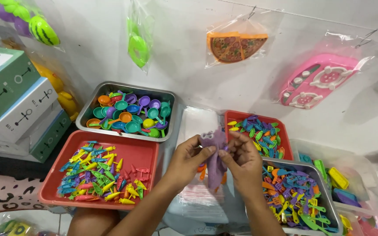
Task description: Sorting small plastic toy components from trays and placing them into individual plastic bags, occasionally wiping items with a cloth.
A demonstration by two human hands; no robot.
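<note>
Both my hands meet in the middle of the view around a small clear plastic bag (215, 159) that holds purple and orange toy pieces. My left hand (188, 158) pinches the bag's top left edge between thumb and fingers. My right hand (242, 160) grips the bag's right side, fingers curled at its mouth. The bag hangs down between my palms over a stack of clear bags (196, 196).
A red tray (141, 154) of small colourful toy vegetables lies at the left. Behind it stands a metal tray (173, 104) of toy pans and spoons. At the right are another red tray (232, 116), a metal tray (327, 197) of toy utensils and a clear bin (362, 166). Boxes (14, 105) are stacked far left. Bagged toys hang on the wall.
</note>
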